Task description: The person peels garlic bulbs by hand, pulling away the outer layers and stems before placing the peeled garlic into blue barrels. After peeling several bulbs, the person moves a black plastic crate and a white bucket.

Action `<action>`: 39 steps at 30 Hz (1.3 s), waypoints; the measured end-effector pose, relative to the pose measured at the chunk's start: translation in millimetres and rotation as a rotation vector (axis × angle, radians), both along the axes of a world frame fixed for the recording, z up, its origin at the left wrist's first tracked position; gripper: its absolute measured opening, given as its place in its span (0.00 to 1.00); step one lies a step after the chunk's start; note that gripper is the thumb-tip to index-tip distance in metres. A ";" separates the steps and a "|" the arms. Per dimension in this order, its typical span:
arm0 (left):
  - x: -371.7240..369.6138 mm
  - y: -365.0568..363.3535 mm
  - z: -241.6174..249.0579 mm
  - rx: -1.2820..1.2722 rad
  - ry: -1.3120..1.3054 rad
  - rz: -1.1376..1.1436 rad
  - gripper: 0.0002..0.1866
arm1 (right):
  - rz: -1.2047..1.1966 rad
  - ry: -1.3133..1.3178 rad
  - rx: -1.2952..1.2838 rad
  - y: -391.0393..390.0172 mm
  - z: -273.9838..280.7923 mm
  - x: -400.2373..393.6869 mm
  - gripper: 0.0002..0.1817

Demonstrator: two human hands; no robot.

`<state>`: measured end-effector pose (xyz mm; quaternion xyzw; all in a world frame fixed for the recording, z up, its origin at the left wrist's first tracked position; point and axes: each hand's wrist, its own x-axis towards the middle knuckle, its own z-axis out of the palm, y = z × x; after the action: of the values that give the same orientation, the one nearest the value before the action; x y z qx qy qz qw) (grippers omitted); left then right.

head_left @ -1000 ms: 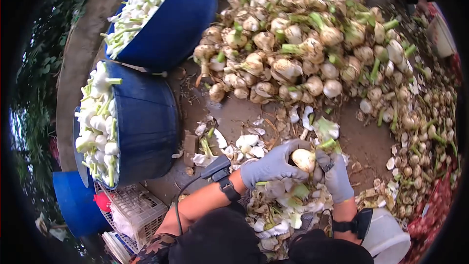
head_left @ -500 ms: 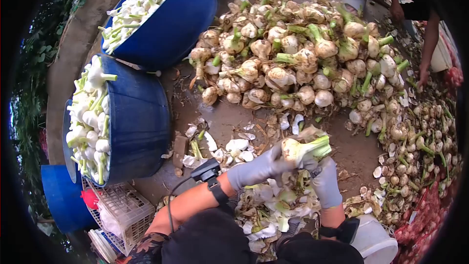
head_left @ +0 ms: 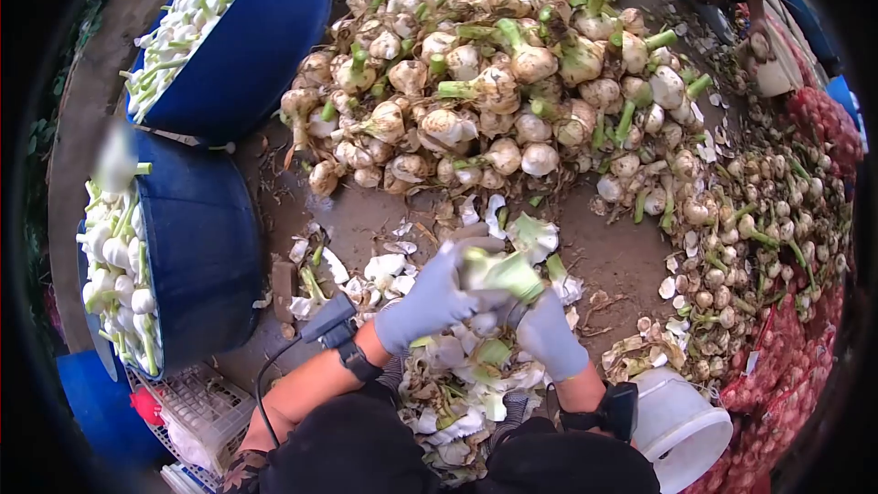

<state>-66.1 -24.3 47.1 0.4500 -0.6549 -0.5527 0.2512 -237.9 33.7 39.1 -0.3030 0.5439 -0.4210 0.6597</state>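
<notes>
A garlic bulb [head_left: 503, 274] with a thick green stem stub, blurred by motion, is between my two gloved hands over the ground in front of me. My left hand [head_left: 437, 297] is closed around its left side, fingers over the top. Just below the stem, my right hand [head_left: 551, 334] is closed with its fingers curled against the underside of the bulb. A pale green-white piece of outer skin [head_left: 533, 236] shows right beyond the stem. Under my hands, between my legs, lies a heap of peeled skins [head_left: 471, 384].
Unpeeled garlic [head_left: 457, 91] is piled ahead. Blue tubs [head_left: 201, 256] with white bulbs stand left, above a plastic crate [head_left: 206, 416]. At right are a white bucket [head_left: 681, 425], red net sacks [head_left: 773, 375] and smaller bulbs [head_left: 732, 256]. Another person's hand [head_left: 759, 41] shows at top right.
The view has swung right, so the scene sits further left. The garlic has turned in my hands, its stem now pointing down to the right, and a skin piece shows beyond it.
</notes>
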 end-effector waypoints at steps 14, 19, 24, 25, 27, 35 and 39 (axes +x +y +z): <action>18.2 1.0 -18.8 0.889 0.571 0.058 0.28 | 0.588 1.263 -0.112 12.4 7.6 -53.2 0.19; 13.9 7.6 -21.0 0.160 0.242 -0.048 0.22 | 0.330 0.930 -0.649 -20.9 25.3 -2.9 0.35; 16.1 8.7 -33.5 0.436 0.470 0.027 0.12 | 0.489 0.984 -0.551 -18.8 -3.2 1.6 0.26; 19.7 13.9 -38.1 0.175 0.073 0.036 0.11 | 0.591 0.955 -0.424 -15.6 -2.3 2.7 0.22; 25.8 10.7 -27.6 0.301 0.176 0.141 0.16 | 0.694 0.833 -0.256 -1.8 5.8 7.6 0.13; 55.7 -16.5 -20.2 0.815 1.210 0.447 0.14 | 1.184 0.474 0.054 9.1 29.8 5.0 0.14; 120.6 -12.3 52.2 0.142 0.358 0.752 0.17 | 0.897 1.219 -0.347 -3.9 8.8 -23.8 0.17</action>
<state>54.5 -36.6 99.3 0.5707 -0.3514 -0.5359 0.5134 -261.7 29.8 47.9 -0.7713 0.5622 0.0483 0.2945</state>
